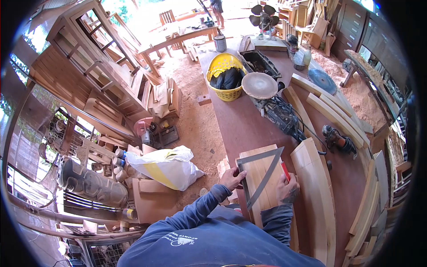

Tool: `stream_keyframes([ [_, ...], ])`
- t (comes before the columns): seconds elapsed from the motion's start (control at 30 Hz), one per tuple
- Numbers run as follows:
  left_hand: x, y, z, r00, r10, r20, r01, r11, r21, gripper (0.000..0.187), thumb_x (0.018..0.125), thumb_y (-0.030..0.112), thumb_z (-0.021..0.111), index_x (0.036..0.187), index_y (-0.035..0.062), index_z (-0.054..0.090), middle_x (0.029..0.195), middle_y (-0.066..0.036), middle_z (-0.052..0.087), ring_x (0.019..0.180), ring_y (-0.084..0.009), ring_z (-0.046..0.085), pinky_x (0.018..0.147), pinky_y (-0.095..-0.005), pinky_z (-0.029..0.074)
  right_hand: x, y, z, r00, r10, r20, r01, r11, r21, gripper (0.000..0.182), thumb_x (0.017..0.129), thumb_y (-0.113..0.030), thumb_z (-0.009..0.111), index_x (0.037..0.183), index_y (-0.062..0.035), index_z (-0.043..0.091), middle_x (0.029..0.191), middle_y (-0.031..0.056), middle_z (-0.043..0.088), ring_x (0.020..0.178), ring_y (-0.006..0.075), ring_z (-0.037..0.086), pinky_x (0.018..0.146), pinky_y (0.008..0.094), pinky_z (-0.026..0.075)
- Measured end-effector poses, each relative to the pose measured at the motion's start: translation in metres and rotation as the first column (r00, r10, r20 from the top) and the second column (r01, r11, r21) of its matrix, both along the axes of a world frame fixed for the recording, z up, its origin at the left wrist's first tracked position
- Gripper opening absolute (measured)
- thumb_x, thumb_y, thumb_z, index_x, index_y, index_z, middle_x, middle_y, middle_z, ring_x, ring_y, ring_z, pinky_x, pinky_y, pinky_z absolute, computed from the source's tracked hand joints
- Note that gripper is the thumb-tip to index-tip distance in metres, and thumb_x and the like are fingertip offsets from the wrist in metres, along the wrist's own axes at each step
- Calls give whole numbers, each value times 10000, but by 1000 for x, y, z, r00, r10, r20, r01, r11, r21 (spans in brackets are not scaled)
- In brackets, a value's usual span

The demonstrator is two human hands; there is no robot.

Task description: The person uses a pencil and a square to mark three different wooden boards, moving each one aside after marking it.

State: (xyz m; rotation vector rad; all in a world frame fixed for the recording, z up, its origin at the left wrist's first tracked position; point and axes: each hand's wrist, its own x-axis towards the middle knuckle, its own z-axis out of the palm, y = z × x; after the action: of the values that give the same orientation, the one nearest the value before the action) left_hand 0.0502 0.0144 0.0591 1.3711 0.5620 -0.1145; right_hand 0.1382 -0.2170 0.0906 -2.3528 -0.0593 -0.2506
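Observation:
A pale wooden board (262, 177) lies on the reddish-brown bench in front of me. Across it rests a grey triangular square (265, 176), its long slanted edge running down toward my body. At the square's left edge, my left hand (232, 179) grips it with the fingers curled over the board's side. My right hand (288, 189) is closed around a red pencil (285, 171) just right of the square, over the board's right edge. The pencil's tip is too small to make out. Beside the right hand lies a wide curved wooden piece (313, 200).
Farther along the bench (231, 120) stand a yellow basket (225, 94) with dark cloth, a black tray (260, 62) and an angle grinder (284, 120) with a round disc. A corded power tool (338, 140), curved wood strips (331, 113) and a saw blade (322, 81) lie right.

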Motion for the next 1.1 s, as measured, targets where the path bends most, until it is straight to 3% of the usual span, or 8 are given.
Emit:
stream_keyframes([
  [0.53, -1, 3, -18, 998, -51, -42, 52, 999, 12, 545, 995, 470, 625, 1072, -68, 667, 956, -131, 717, 809, -232, 737, 723, -383, 636, 0, -1, -2, 1000, -11, -20, 11, 1000, -8, 181, 875, -196, 685, 952, -33, 685, 959, 188, 660, 952, 399, 643, 830, 483, 518],
  [1.1, -1, 3, -24, 996, -68, -57, 68, 998, 2, 562, 993, 500, 616, 1078, -52, 679, 940, -105, 713, 791, -204, 725, 711, -359, 626, 0, -4, -6, 1000, -9, 3, 9, 1000, -25, 171, 867, -200, 691, 932, -42, 686, 937, 180, 664, 924, 390, 650, 811, 477, 526],
])
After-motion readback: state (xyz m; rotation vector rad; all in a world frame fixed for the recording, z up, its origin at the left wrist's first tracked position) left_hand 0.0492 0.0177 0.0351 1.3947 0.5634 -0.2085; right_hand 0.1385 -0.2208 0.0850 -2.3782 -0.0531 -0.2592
